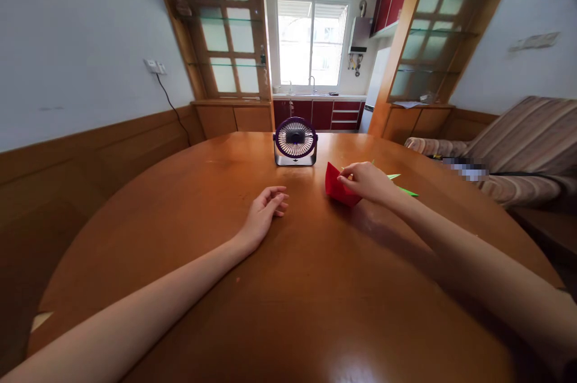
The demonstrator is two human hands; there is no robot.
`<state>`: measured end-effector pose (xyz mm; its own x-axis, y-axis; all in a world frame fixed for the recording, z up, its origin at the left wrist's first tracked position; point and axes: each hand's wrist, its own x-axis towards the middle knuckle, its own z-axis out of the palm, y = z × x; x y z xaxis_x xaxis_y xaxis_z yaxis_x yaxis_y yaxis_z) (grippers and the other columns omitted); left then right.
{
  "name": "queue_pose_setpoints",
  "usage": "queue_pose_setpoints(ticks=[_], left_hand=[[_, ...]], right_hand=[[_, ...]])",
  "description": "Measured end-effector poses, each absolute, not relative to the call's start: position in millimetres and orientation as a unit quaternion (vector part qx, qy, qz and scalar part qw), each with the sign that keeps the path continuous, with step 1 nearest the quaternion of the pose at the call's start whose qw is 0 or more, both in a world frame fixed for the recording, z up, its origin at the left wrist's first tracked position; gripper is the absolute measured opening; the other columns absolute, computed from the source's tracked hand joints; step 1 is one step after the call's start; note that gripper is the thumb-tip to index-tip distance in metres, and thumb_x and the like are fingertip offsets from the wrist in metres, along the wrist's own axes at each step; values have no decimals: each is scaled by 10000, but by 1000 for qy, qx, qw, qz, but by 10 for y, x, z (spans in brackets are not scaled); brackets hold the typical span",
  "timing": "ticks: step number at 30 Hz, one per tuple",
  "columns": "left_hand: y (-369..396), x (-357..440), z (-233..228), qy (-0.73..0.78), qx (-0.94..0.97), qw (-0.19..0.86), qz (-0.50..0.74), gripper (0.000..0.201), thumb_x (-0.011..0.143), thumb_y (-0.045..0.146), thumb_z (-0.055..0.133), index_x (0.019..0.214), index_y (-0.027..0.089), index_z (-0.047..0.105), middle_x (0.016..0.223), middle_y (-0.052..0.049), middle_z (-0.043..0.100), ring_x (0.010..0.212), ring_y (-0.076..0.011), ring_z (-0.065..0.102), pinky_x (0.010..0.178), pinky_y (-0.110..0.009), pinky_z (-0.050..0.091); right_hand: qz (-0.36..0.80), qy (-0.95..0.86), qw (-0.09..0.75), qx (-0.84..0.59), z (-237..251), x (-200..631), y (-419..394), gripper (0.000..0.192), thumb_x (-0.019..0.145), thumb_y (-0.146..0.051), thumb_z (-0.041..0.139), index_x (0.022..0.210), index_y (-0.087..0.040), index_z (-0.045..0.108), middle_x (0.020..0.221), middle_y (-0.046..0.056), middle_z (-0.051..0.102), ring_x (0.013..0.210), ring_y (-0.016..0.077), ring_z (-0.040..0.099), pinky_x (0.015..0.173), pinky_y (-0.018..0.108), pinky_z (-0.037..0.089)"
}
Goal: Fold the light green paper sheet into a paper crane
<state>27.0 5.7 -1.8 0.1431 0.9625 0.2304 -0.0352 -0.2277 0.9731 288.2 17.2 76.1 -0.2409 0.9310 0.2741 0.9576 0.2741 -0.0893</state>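
One right hand (367, 181) pinches red paper (336, 187); bare table (315, 287) surrounds it.

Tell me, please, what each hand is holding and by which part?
The right hand pinches the red folded paper at its upper right edge. The left hand holds nothing, resting on the table.

No text, label, brand or number can be read on anything here.

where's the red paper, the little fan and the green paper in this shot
red paper (334, 186), head view, on its bare left part beside the right hand
fan (295, 139), head view, on the middle of its round grille
green paper (408, 192), head view, on the tip poking out behind the hand
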Motion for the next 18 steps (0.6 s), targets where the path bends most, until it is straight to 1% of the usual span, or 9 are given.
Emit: queue_pose_setpoints(ticks=[2, 4, 7, 11, 14, 18], left_hand=[[53, 268, -20, 396, 586, 478, 521, 362, 799, 412, 584, 1063, 165, 582, 999, -74, 622, 812, -156, 597, 717, -289, 478], [50, 266, -22, 395, 587, 477, 521, 363, 801, 414, 583, 1065, 164, 580, 1003, -74, 623, 820, -156, 597, 719, -287, 479], [52, 266, -27, 395, 589, 476, 521, 357, 803, 413, 584, 1060, 164, 583, 1008, -75, 624, 812, -152, 602, 720, -287, 484], [59, 268, -31, 394, 591, 472, 522, 345, 798, 400, 592, 1049, 164, 589, 991, -73, 628, 800, -153, 609, 711, -288, 489], [53, 270, -27, 397, 591, 473, 519, 338, 795, 385, 595, 1052, 166, 589, 999, -70, 630, 812, -149, 608, 723, -283, 486], [35, 273, -14, 400, 592, 476, 513, 337, 780, 356, 614, 1058, 167, 587, 1015, -69, 629, 819, -142, 605, 731, -277, 484]], right_hand=[[-20, -794, 148, -590, 852, 2942, 163, 321, 884, -343, 491, 972, -150, 731, 917, 109, 716, 773, 189, 638, 645, 271, 433], [1, -804, 137, -579, 945, 2998, 138, 306, 859, -370, 539, 962, -161, 738, 904, 96, 719, 743, 180, 632, 637, 273, 435], [17, -825, 87, -558, 1055, 3060, 81, 282, 793, -378, 635, 971, -189, 745, 876, 74, 719, 725, 177, 625, 629, 276, 430], [34, -842, 17, -538, 1099, 3083, 26, 327, 690, -339, 737, 991, -212, 746, 778, 39, 708, 642, 155, 609, 568, 255, 407], [48, -843, -4, -535, 1070, 3064, 26, 274, 688, -299, 732, 951, -226, 757, 708, 15, 699, 587, 141, 599, 541, 245, 403], [25, -832, 32, -553, 1026, 3039, 62, 183, 722, -215, 684, 881, -201, 772, 772, 46, 715, 657, 163, 629, 574, 252, 434]])
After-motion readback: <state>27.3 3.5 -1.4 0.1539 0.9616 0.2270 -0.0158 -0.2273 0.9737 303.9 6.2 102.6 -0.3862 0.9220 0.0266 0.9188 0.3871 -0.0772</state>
